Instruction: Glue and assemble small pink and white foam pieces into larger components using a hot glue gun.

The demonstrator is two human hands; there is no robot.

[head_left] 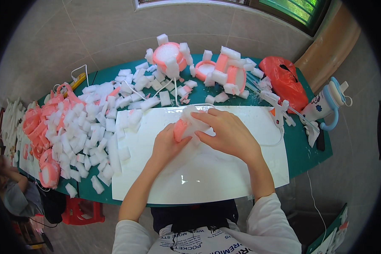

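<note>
Over the far middle of a white board (156, 186), both my hands are on one small piece of white foam with a pink band (181, 129). My left hand (167, 146) wraps its pink side, thumb lying along the lower edge. From the right, my right hand (228, 133) grips the white part between thumb and fingers. Part of the piece is hidden behind my fingers. A white and orange hot glue gun (278, 112) rests at the board's far right corner, apart from my hands.
A heap of white foam blocks (86, 131) covers the left of the green table (313, 156), beside pink fabric pieces (38, 122). Pink round pieces with foam blocks (167, 53) stand at the back. A red plastic bag (283, 80) and tumbler (324, 101) sit right. Another person (19, 190) is left.
</note>
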